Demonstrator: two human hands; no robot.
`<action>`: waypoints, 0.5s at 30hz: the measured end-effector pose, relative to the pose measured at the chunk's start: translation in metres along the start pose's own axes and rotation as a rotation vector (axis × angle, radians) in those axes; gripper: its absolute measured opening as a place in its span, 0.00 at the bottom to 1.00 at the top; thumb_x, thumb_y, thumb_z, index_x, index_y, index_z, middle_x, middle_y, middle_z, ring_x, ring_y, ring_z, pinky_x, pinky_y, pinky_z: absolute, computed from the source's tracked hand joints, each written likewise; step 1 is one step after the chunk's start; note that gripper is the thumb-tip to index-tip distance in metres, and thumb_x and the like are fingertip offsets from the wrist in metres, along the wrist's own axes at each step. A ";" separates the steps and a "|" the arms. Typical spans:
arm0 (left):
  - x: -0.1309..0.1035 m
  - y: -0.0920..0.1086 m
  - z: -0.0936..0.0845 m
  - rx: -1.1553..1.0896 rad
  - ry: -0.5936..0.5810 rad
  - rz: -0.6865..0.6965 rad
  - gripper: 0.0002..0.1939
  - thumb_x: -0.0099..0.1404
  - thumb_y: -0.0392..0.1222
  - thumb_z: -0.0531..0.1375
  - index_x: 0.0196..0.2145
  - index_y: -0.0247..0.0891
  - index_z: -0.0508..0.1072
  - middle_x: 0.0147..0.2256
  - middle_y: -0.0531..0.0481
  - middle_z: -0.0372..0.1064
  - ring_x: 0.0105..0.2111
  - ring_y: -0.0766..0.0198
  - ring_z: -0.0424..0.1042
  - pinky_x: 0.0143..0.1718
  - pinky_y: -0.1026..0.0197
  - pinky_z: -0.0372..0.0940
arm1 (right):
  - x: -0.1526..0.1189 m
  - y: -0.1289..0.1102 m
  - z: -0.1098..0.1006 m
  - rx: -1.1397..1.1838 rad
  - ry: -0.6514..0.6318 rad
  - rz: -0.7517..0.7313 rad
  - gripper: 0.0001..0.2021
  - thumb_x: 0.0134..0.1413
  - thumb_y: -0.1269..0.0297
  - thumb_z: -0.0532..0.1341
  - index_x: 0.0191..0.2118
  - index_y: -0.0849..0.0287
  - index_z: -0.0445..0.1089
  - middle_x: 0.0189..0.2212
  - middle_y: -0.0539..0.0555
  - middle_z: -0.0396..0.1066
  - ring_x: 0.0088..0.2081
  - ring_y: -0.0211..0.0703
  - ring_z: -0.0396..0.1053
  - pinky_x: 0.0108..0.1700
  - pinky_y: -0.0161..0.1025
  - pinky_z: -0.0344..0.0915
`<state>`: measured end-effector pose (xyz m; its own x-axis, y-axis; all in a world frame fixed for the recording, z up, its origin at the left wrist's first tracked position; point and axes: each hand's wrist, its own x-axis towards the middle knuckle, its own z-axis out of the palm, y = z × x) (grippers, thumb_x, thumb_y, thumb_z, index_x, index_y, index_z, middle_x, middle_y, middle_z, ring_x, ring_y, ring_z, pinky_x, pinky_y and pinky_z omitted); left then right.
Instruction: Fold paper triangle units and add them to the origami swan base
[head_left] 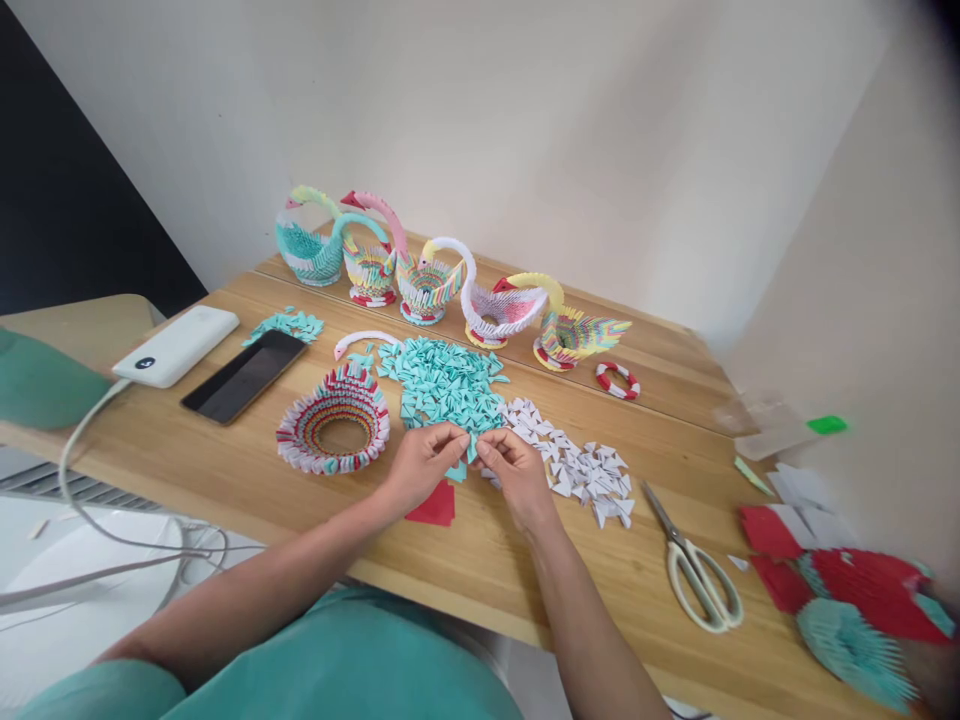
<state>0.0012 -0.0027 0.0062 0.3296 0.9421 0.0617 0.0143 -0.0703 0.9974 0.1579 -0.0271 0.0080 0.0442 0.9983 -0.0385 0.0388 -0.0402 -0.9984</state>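
Note:
Between my two hands is a small teal paper piece [472, 449], pinched by the fingertips of both. My left hand [426, 462] grips its left side and my right hand [519, 470] its right side. Just beyond them lies a heap of teal folded paper pieces [450, 380]. White folded pieces [592, 473] spread to the right of my right hand. A round basket of red, white and teal folded paper [334, 420] stands left of my left hand. Red paper [435, 505] lies flat beneath my left wrist.
Several paper swan baskets [424, 285] line the back, with a red-white ring [618, 380] nearby. Scissors [697, 570] and coloured paper [787, 535] lie right. A phone [244, 375] and cabled white power bank [176, 346] lie left. A white curved neck [369, 339] rests behind the basket.

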 end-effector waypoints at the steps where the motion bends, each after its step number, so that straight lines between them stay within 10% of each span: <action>1: 0.000 0.000 0.000 0.025 0.011 0.006 0.13 0.62 0.45 0.57 0.24 0.34 0.70 0.22 0.53 0.66 0.24 0.68 0.63 0.28 0.66 0.58 | 0.000 0.000 0.000 -0.014 -0.008 -0.011 0.12 0.49 0.53 0.66 0.31 0.57 0.72 0.22 0.48 0.71 0.25 0.38 0.69 0.29 0.34 0.65; 15: 0.004 -0.002 -0.003 -0.153 -0.050 -0.061 0.13 0.57 0.48 0.62 0.26 0.34 0.72 0.20 0.54 0.64 0.22 0.69 0.62 0.26 0.67 0.58 | -0.003 0.002 -0.003 -0.149 0.000 -0.111 0.11 0.52 0.54 0.64 0.37 0.55 0.76 0.25 0.50 0.74 0.26 0.39 0.70 0.29 0.36 0.67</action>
<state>-0.0001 0.0019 0.0050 0.3788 0.9255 0.0026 -0.1073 0.0411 0.9934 0.1609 -0.0301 0.0067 0.0314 0.9970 0.0714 0.1908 0.0641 -0.9795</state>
